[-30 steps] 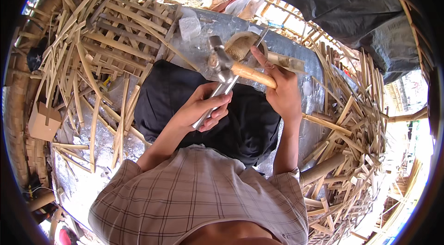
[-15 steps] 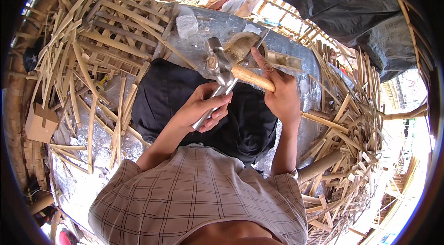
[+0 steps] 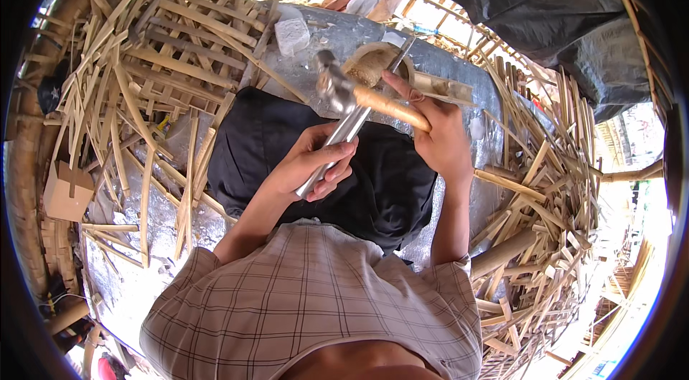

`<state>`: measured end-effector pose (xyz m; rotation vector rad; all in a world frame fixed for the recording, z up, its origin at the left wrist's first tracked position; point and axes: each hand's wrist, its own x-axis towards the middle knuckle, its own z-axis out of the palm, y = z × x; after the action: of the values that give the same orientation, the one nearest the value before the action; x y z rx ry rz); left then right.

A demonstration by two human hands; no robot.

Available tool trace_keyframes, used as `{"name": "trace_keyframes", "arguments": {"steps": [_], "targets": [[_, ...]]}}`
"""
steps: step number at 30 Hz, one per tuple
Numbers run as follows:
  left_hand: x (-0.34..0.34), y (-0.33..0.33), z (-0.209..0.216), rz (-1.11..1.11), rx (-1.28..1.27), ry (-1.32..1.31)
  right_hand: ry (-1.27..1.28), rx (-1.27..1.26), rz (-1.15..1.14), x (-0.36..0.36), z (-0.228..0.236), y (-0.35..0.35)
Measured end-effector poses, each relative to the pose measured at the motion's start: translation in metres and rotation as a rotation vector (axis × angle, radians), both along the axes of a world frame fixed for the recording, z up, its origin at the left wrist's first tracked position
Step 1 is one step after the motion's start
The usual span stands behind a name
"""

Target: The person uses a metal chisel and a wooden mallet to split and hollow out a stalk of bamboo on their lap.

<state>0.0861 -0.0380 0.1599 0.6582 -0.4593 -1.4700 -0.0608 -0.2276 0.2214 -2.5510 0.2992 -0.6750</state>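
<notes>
My left hand (image 3: 319, 161) is closed around a shiny metal bar (image 3: 344, 139), which slants up and away to the right. A narrow metal strip (image 3: 400, 55) shows beyond the hammer, roughly in line with the bar; I cannot tell if they are one piece. My right hand (image 3: 438, 132) grips the wooden handle of a ball-peen hammer (image 3: 384, 106), its index finger stretched along or against the strip. The hammer's head is smeared by motion, just above the bar's upper part. Behind these is a hollow, pale round piece (image 3: 364, 68), perhaps bamboo.
Bamboo strips lie piled at left (image 3: 122, 93) and right (image 3: 538, 236). A whitish block (image 3: 291, 37) sits on the grey sheet (image 3: 323, 32) beyond black cloth (image 3: 265, 136) over my lap. A cardboard box (image 3: 68, 192) stands far left; black plastic (image 3: 545, 7) hangs upper right.
The hammer head has moved slightly up and left and is now blurred. My right hand has shifted a little right and down; my left hand keeps nearly the same place on the bar.
</notes>
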Motion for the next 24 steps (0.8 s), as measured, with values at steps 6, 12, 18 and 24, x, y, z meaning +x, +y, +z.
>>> {"name": "trace_keyframes", "arguments": {"steps": [6, 12, 18, 24], "targets": [[-0.001, -0.003, 0.002, 0.001, -0.009, 0.006, -0.052, 0.066, -0.066, 0.01, 0.0, -0.017], [-0.001, -0.006, 0.004, 0.001, 0.001, -0.008, -0.082, 0.098, -0.126, 0.018, 0.001, -0.022], [-0.001, -0.009, 0.005, -0.018, -0.006, -0.001, -0.032, 0.312, -0.23, 0.01, -0.023, -0.039], [-0.002, -0.009, 0.001, -0.023, 0.013, 0.0, -0.132, 0.586, -0.177, -0.005, -0.015, -0.029]]}}
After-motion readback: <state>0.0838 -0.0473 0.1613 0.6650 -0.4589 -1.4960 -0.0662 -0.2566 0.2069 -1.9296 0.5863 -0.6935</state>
